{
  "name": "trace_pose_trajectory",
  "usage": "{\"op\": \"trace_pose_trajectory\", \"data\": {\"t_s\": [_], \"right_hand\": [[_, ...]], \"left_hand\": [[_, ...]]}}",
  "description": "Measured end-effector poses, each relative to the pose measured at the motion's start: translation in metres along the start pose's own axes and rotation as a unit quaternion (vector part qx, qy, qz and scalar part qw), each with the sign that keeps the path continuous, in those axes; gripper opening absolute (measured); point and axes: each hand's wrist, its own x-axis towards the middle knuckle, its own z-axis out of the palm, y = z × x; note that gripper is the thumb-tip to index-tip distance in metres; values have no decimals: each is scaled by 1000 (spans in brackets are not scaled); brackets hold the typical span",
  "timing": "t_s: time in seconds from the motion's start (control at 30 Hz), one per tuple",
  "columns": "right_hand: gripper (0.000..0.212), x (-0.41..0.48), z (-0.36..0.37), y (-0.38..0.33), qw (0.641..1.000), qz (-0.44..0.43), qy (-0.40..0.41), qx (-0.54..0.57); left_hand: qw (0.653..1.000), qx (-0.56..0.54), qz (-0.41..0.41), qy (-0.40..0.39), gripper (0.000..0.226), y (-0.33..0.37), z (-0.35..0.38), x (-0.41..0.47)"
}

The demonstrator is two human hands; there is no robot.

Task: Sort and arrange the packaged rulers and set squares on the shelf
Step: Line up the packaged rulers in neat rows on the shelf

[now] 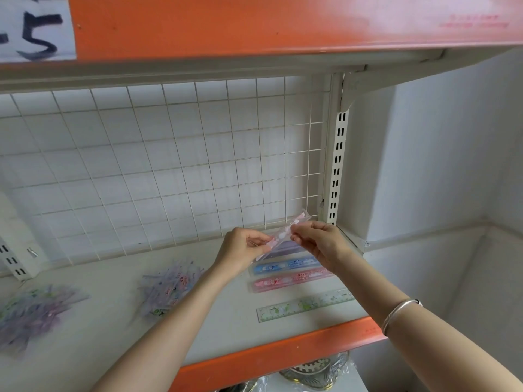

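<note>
My left grip (pixel 244 247) pinched the near end of a pink packaged ruler (pixel 286 230), fingers curled onto its edge. My right grip (pixel 319 241) pinched it farther along. The pack hung tilted in the air, its far end pointing up toward the wire grid (pixel 169 165), above the right rear of the shelf (pixel 226 332) and touching nothing there.

Just beneath lay a row running left to right: a purple ruler (pixel 283 248) half hidden by my hands, a blue ruler (pixel 285 265), a pink ruler (pixel 288 281) and, a little apart toward the front edge, a green ruler (pixel 305 304). Two loose heaps (pixel 169 287) of packs waited well to the left.

To place it well, I judged I should level the pack and turn it parallel with that row. Lowering both ends together with a light pinch would keep the sleeve from creasing and the neighbours from being nudged.
</note>
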Motion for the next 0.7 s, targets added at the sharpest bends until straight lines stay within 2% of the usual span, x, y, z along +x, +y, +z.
{"op": "trace_pose_trajectory", "data": {"t_s": [0.2, 0.37, 0.47, 0.6, 0.7], "right_hand": [[2, -2, 8, -5, 993, -121, 10, 16], [6, -3, 21, -11, 989, -146, -9, 38], [6, -1, 22, -10, 989, -150, -10, 3], [23, 1, 15, -2, 984, -129, -24, -121], [34, 1, 12, 2, 970, -117, -51, -206]], "left_hand": [[995, 53, 30, 76, 19, 9, -1, 5], [992, 91, 53, 73, 24, 21, 1, 14], [987, 124, 56, 83, 23, 21, 2, 19], [995, 34, 62, 73, 5, 29, 0, 19], [995, -93, 31, 25, 8, 32, -3, 18]]}}
